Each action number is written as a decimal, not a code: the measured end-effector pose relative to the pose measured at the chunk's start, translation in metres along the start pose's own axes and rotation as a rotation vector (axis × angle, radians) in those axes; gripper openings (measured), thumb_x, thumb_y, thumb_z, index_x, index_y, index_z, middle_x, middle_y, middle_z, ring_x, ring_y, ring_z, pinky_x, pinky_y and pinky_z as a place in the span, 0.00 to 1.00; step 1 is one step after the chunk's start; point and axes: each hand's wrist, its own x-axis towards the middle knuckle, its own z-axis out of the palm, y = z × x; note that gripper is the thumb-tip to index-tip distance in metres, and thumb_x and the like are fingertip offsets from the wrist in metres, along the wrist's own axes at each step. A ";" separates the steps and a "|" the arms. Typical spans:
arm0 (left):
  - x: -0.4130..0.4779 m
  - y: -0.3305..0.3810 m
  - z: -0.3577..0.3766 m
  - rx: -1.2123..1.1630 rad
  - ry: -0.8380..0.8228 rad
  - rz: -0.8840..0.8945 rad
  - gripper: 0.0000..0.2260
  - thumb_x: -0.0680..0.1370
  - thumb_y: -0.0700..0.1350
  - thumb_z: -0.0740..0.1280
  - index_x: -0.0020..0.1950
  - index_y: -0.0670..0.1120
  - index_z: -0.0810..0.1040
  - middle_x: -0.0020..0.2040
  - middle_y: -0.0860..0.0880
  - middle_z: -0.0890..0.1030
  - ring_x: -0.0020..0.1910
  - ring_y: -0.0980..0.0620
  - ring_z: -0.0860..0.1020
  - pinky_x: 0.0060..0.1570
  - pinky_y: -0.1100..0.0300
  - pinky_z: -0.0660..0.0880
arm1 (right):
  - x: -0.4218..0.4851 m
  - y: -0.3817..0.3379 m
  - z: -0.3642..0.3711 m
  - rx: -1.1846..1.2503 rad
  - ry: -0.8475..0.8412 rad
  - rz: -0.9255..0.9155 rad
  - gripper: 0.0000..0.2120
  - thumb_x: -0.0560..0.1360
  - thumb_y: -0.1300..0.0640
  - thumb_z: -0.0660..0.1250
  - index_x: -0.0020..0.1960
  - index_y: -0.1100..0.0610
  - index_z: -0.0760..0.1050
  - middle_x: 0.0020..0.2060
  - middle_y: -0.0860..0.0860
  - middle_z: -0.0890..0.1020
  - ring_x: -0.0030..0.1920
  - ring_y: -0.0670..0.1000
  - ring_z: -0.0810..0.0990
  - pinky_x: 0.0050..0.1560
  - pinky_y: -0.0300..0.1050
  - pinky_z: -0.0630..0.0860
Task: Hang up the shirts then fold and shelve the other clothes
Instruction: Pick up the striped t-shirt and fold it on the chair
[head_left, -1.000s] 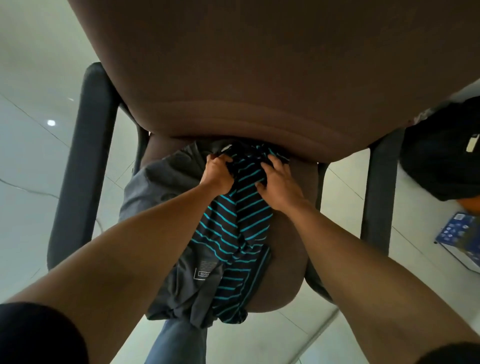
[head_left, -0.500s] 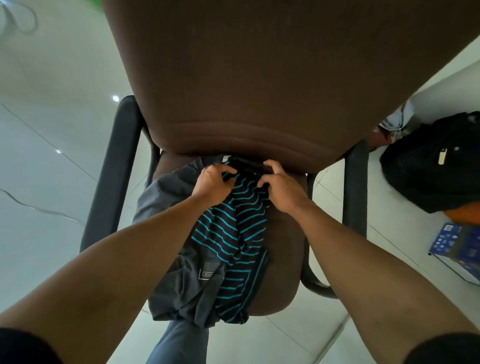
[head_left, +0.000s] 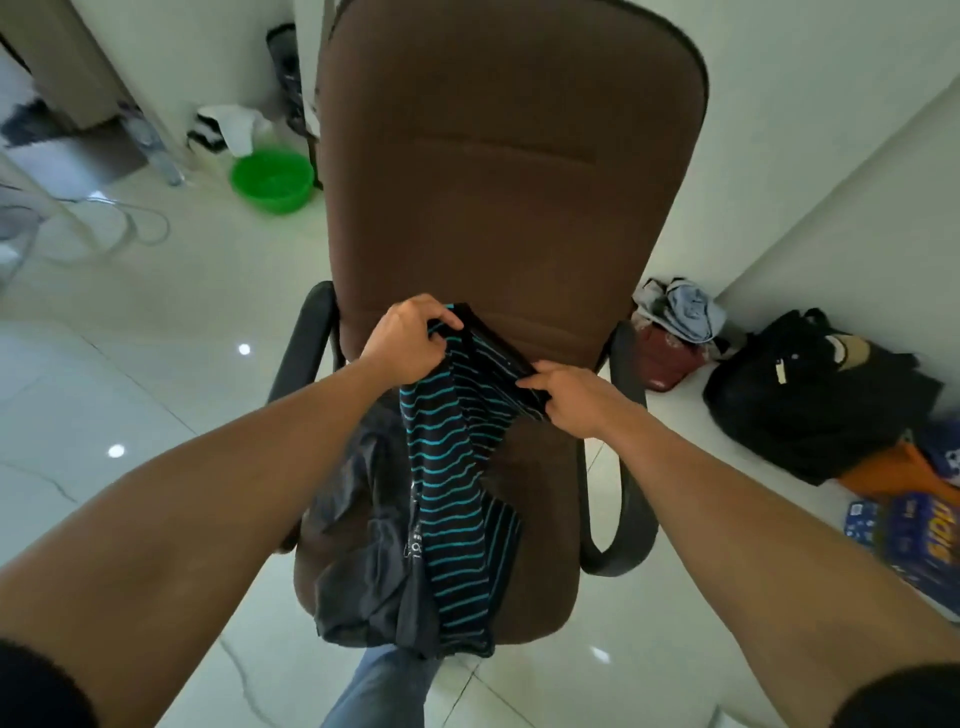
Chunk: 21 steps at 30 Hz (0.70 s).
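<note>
- The striped shirt (head_left: 457, 499) is black with thin teal bands. Its top edge is lifted before the chair back, and its tail trails over the seat's front.
- My left hand (head_left: 408, 338) and right hand (head_left: 576, 397) each pinch that edge, fingers curled.
- A dark grey garment (head_left: 363, 571) lies touching it on the brown chair (head_left: 509, 182).

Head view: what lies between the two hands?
In the head view, only the dark top edge of the striped garment spans between the left hand and right hand, with the brown chair behind.

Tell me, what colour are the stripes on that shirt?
Thin turquoise stripes on black fabric; the striped shirt shows clearest in the head view.
</note>
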 end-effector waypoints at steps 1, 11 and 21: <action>-0.010 0.014 -0.011 0.014 0.019 0.032 0.16 0.72 0.33 0.64 0.51 0.51 0.84 0.51 0.55 0.77 0.44 0.47 0.80 0.50 0.48 0.78 | -0.019 -0.008 -0.007 0.021 0.020 0.023 0.26 0.78 0.62 0.62 0.75 0.49 0.70 0.79 0.52 0.60 0.76 0.55 0.65 0.74 0.47 0.64; -0.114 0.180 -0.112 0.166 0.179 0.322 0.16 0.75 0.34 0.64 0.55 0.51 0.82 0.59 0.52 0.78 0.60 0.48 0.77 0.63 0.52 0.73 | -0.217 -0.039 -0.059 0.396 0.678 -0.009 0.08 0.75 0.66 0.70 0.50 0.55 0.78 0.53 0.51 0.81 0.54 0.52 0.79 0.60 0.52 0.75; -0.183 0.336 -0.237 0.111 0.393 0.494 0.12 0.74 0.31 0.65 0.47 0.47 0.83 0.52 0.50 0.82 0.51 0.50 0.79 0.56 0.57 0.76 | -0.411 -0.083 -0.212 0.480 0.803 -0.154 0.20 0.72 0.61 0.77 0.57 0.55 0.70 0.45 0.56 0.84 0.43 0.54 0.84 0.45 0.44 0.82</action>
